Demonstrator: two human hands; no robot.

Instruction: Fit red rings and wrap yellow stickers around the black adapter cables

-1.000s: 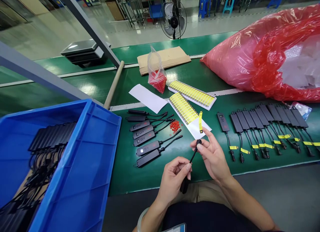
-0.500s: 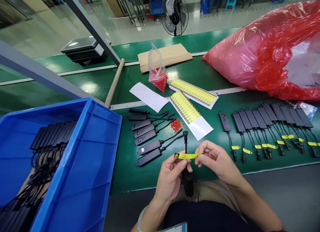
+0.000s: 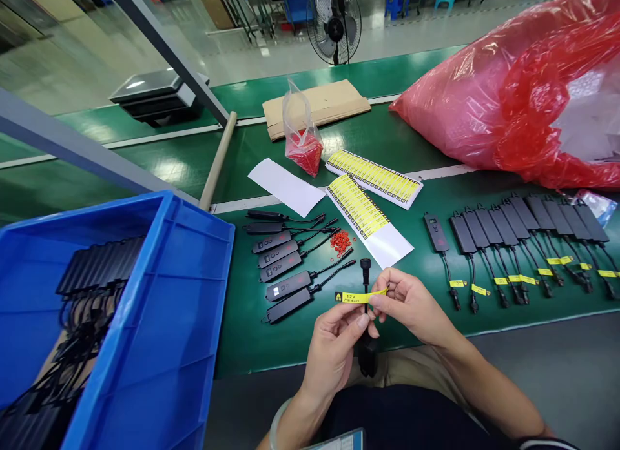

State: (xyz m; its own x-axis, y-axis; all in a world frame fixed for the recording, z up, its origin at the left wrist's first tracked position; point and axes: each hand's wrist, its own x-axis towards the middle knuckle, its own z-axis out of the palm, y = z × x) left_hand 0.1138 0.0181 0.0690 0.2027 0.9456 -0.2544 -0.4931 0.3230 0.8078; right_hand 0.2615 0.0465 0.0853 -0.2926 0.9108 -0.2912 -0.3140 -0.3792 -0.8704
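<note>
In the head view, my left hand (image 3: 334, 347) is closed around the thin cable of a black controller (image 3: 368, 361), whose box hangs below my fingers. The cable's plug (image 3: 365, 269) points up above them. Between thumb and fingertips my right hand (image 3: 414, 308) pinches the right end of a yellow 12V label (image 3: 352, 297). This strip lies across the cable, its left end sticking out free. To the left on the bench rest several black controllers (image 3: 289, 286) with bare cables. Beside their plugs is a small heap of red rings (image 3: 340, 243).
Printed label sheets (image 3: 361, 208) lie ahead of my hands. Controllers with yellow tags (image 3: 501, 227) line the right side. A blue crate (image 3: 194, 288) stands at left, holding more controllers. Farther back are a clear bag of red pieces (image 3: 306, 150), cardboard (image 3: 339, 101) and a big red plastic bag (image 3: 460, 108).
My right hand has shifted left along the label, bringing it against the cable. My left hand has dropped off the label and sits lower on the cable.
</note>
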